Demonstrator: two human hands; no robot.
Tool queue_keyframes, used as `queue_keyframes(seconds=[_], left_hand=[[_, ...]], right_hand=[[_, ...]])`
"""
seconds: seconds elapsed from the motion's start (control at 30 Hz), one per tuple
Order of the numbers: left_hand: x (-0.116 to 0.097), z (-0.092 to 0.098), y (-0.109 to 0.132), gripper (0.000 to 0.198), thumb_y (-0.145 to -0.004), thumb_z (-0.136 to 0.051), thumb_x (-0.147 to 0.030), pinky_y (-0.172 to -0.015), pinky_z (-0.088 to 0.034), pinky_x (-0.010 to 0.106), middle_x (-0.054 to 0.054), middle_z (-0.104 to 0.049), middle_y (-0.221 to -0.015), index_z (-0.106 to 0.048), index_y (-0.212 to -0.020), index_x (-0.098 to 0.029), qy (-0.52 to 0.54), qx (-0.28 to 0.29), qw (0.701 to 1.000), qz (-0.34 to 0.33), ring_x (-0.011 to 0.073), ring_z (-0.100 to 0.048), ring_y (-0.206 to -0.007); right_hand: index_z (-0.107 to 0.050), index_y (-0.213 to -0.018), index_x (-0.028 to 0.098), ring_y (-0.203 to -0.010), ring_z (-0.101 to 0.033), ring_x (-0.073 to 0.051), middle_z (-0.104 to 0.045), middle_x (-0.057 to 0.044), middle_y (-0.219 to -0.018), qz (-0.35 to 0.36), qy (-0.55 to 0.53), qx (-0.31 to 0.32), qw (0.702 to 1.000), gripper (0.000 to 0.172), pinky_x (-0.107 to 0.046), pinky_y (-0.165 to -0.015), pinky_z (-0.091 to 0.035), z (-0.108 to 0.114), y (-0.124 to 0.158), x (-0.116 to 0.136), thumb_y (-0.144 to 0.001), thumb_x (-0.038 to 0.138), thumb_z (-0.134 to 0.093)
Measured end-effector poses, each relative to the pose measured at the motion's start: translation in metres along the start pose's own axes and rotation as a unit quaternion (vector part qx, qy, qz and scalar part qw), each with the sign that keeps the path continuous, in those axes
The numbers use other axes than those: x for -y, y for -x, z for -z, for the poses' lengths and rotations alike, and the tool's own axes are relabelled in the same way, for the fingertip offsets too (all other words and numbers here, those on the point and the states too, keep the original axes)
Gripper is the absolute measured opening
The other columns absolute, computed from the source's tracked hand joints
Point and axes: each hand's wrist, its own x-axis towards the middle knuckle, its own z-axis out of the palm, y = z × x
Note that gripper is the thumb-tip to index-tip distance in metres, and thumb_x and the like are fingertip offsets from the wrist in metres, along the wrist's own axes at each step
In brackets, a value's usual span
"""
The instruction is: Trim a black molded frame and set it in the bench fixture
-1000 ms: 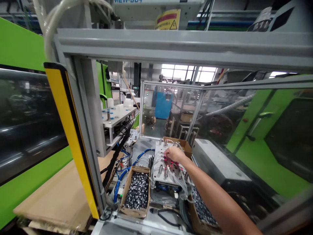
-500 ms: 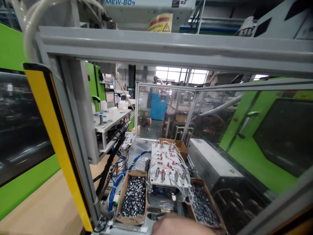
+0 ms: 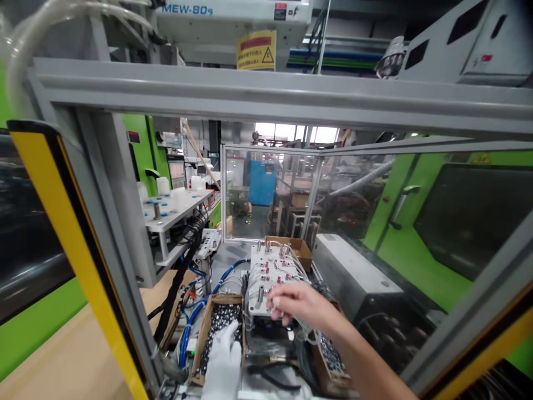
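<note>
Reaching through the guarding frame, a white-gloved left hand rests, fingers together, on the left cardboard box of small metal parts, kept within arm's reach of the work. At its 2 o'clock the bare right hand curls over the near edge of the white fixture plate, fingertips bunched; whether they pinch a part cannot be told. A second parts box sits at the plate's 5 o'clock. Half a second earlier the plate stood uncovered and no glove showed.
</note>
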Motion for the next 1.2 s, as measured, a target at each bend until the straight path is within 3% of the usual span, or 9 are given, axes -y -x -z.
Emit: queue_keyframes(seconds=[0.1,0.23,0.33,0.63,0.8,0.93,1.03,1.13,1.2], left_hand=[[0.022,-0.007,-0.032,0.054,-0.072,-0.05,0.004,-0.127,-0.002,0.052,0.015,-0.037,-0.161,-0.07,-0.12,-0.012,-0.135,-0.039,0.989,-0.045,0.0323,-0.009,-0.156],[0.07,-0.015,-0.052,0.062,-0.075,-0.033,0.007,-0.125,-0.023,0.051,0.017,-0.046,-0.155,-0.073,-0.118,-0.013,-0.334,-0.07,0.928,-0.148,0.0332,-0.028,-0.151],[0.09,-0.011,-0.055,0.056,-0.085,-0.026,-0.002,-0.124,-0.028,0.051,0.019,-0.049,-0.152,-0.073,-0.116,-0.01,-0.26,-0.056,0.951,-0.159,0.0315,-0.035,-0.148],[0.057,0.002,-0.041,0.063,-0.079,-0.023,0.004,-0.127,-0.025,0.049,0.018,-0.053,-0.148,-0.062,-0.127,-0.003,-0.219,0.0,0.971,-0.101,0.0261,-0.044,-0.142],[0.051,0.002,-0.039,0.061,-0.078,-0.028,0.001,-0.126,-0.027,0.05,0.018,-0.054,-0.146,-0.062,-0.129,-0.005,-0.246,0.017,0.963,-0.11,0.0271,-0.046,-0.14],[0.052,0.003,-0.036,0.051,-0.084,-0.037,-0.011,-0.124,-0.03,0.048,0.019,-0.058,-0.142,-0.063,-0.128,-0.007,-0.209,-0.012,0.965,-0.156,0.0275,-0.05,-0.137],[0.045,0.01,-0.024,0.045,-0.09,-0.043,-0.03,-0.121,-0.035,0.048,0.014,-0.065,-0.134,-0.063,-0.127,-0.014,-0.133,-0.016,0.984,-0.114,0.0269,-0.056,-0.131],[0.039,0.015,0.001,0.049,-0.091,-0.046,-0.047,-0.103,-0.054,0.042,0.009,-0.071,-0.123,-0.058,-0.131,-0.021,-0.018,0.001,1.0,-0.001,0.0252,-0.066,-0.114],[0.038,0.011,0.021,0.05,-0.087,-0.056,-0.051,-0.084,-0.061,0.034,0.008,-0.074,-0.116,-0.059,-0.129,-0.025,0.075,0.024,0.995,0.062,0.0237,-0.07,-0.104]], right_hand=[[-0.07,-0.101,0.014,-0.076,-0.07,-0.017,-0.073,-0.007,-0.088,0.007,0.159,-0.042,0.986,0.027,-0.024,-0.062,-0.054,0.035,-0.041,0.002,-0.088,0.031,-0.056],[-0.073,-0.093,0.014,-0.07,-0.065,-0.014,-0.073,-0.004,-0.079,0.012,0.35,-0.036,0.936,0.018,-0.024,-0.066,-0.048,0.062,-0.085,-0.015,-0.083,0.022,-0.061],[-0.076,-0.085,0.016,-0.07,-0.063,-0.014,-0.073,-0.002,-0.075,0.007,0.417,-0.013,0.909,0.012,-0.022,-0.066,-0.043,0.068,-0.103,-0.028,-0.075,0.016,-0.069],[-0.081,-0.087,0.023,-0.071,-0.065,-0.017,-0.075,-0.003,-0.074,-0.022,0.559,0.013,0.829,0.013,-0.024,-0.063,-0.038,0.058,-0.116,-0.034,-0.077,0.025,-0.072],[-0.08,-0.079,0.021,-0.067,-0.064,-0.017,-0.073,-0.004,-0.069,-0.032,0.579,0.012,0.815,0.012,-0.024,-0.058,-0.034,0.052,-0.118,-0.026,-0.075,0.032,-0.076],[-0.076,-0.091,0.021,-0.083,-0.066,-0.017,-0.076,-0.004,-0.087,-0.018,0.577,-0.058,0.815,0.018,-0.023,-0.066,-0.036,0.059,-0.089,-0.005,-0.088,0.034,-0.064],[-0.07,-0.1,0.019,-0.093,-0.066,-0.019,-0.074,-0.009,-0.1,-0.031,0.58,-0.154,0.8,0.032,-0.026,-0.071,-0.037,0.067,-0.036,-0.002,-0.1,0.033,-0.042],[-0.068,-0.089,0.017,-0.085,-0.069,-0.024,-0.073,-0.013,-0.092,-0.142,0.596,-0.199,0.765,0.033,-0.03,-0.067,-0.037,0.065,0.03,-0.03,-0.099,0.03,-0.039],[-0.067,-0.092,0.017,-0.087,-0.07,-0.028,-0.073,-0.014,-0.093,-0.217,0.589,-0.149,0.764,0.023,-0.032,-0.069,-0.039,0.059,0.064,-0.062,-0.094,0.026,-0.046]])
